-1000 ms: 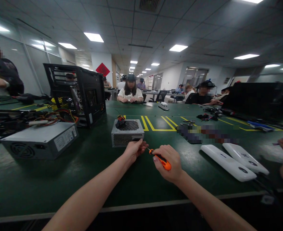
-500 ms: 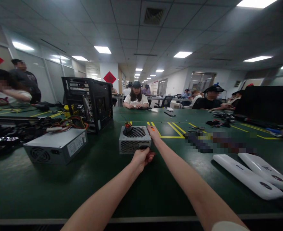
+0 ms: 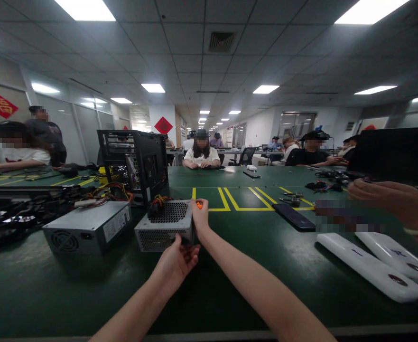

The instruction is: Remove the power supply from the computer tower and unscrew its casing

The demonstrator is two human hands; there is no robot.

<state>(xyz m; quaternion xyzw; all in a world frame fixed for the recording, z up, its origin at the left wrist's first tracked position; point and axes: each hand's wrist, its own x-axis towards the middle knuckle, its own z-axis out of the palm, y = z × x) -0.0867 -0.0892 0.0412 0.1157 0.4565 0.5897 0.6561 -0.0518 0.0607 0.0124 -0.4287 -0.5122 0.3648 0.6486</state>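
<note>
A grey metal power supply unit (image 3: 164, 227) with a honeycomb grille and bundled coloured wires on top sits on the green table in front of me. My left hand (image 3: 181, 254) is at its front right corner, thumb on the front face and fingers curled beside the right side. Against that right side rests my right hand (image 3: 200, 217), closed around a small orange item (image 3: 199, 205); most of this item is hidden in the fingers. A second power supply unit (image 3: 88, 227) lies to the left, its wires trailing behind.
Behind the units stands an open black computer case (image 3: 134, 164). Black parts (image 3: 13, 209) crowd the far left. On the right lie a dark phone (image 3: 294, 217), screwdrivers (image 3: 291, 195) and white elongated devices (image 3: 368, 266). Another person's hand (image 3: 390, 197) reaches in from the right.
Both my hands have moved left with the power supply unit, which now sits closer to the other unit and is turned slightly. Another person's hand has come further in at right.
</note>
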